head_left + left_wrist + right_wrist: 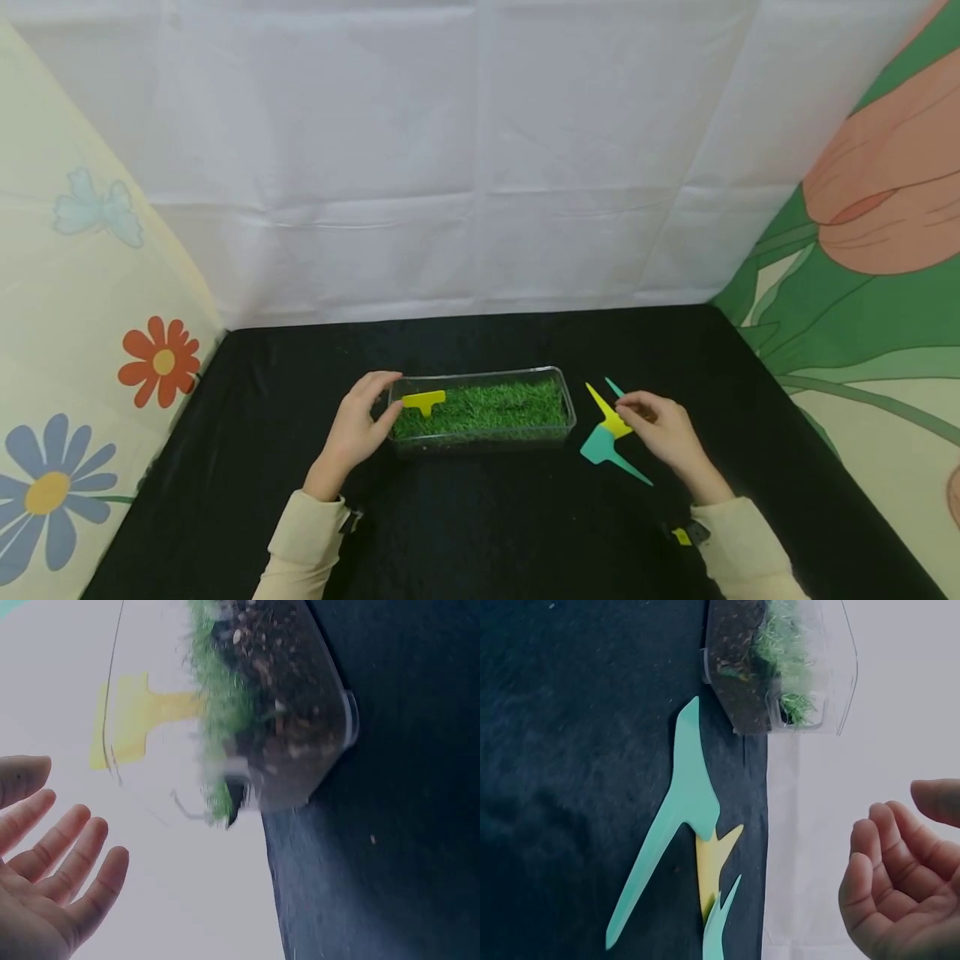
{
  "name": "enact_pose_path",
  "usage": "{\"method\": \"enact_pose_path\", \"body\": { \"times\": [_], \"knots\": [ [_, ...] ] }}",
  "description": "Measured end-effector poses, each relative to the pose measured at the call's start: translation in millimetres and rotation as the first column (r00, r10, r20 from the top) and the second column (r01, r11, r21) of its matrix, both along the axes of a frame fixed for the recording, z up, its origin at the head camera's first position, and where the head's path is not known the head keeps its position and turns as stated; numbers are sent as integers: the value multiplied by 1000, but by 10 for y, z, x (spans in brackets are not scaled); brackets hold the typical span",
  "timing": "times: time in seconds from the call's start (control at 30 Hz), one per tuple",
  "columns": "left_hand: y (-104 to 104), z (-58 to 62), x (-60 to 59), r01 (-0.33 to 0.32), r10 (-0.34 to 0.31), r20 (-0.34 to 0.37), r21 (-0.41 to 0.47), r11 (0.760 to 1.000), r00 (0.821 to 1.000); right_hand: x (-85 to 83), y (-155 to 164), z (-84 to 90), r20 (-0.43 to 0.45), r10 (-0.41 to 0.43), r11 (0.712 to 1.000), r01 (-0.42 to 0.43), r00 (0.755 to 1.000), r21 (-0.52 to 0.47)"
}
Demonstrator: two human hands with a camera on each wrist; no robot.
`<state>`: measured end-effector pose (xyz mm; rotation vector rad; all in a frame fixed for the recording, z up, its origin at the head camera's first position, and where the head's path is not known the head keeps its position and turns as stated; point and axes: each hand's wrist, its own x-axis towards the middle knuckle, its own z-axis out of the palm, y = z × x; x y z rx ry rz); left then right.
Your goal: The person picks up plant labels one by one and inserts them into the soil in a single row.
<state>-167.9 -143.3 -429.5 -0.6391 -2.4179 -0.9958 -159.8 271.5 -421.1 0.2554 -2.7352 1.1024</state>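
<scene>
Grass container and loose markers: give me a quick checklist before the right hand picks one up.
1. Clear container upright on the black cloth: ok.
2. Yellow T-shaped marker standing in the grass, near the container's left end: ok.
3. Left hand touching the container: cannot tell; it is at the left end, contact unclear.
4. Right hand free: ok; nothing in it.
5. Loose markers well spaced: not ok; the near teal marker, loose yellow marker and far teal marker lie bunched.
6. Grass right of the standing marker unobstructed: ok.
</scene>
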Motion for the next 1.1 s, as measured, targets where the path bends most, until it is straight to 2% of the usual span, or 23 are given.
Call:
{"method": "enact_pose_path", "body": {
  "times": [0.17, 0.37, 0.57, 0.83, 0.97, 1.1],
  "knots": [
    [-142, -32, 80, -67, 69, -31, 52, 996, 997, 10, 75, -18, -20, 2, 1000, -1, 1000, 15],
    [-322, -80, 131, -125, 130, -66, 82, 989, 989, 10, 171, -34, -6, -14, 999, 14, 1000, 36],
    [-455, -134, 152, -172, 178, -60, 105, 980, 982, -19, 264, -66, 11, -36, 996, 35, 999, 79],
    [-521, -180, 152, -192, 200, -60, 117, 974, 978, -40, 347, -57, 34, -42, 994, 38, 999, 105],
    [-529, -195, 150, -195, 203, -52, 126, 973, 978, -58, 393, -71, 73, -47, 991, 38, 996, 130],
    [-535, -207, 146, -200, 206, -41, 126, 972, 978, -48, 428, -117, 132, -24, 988, 4, 991, 156]
  ]
}}
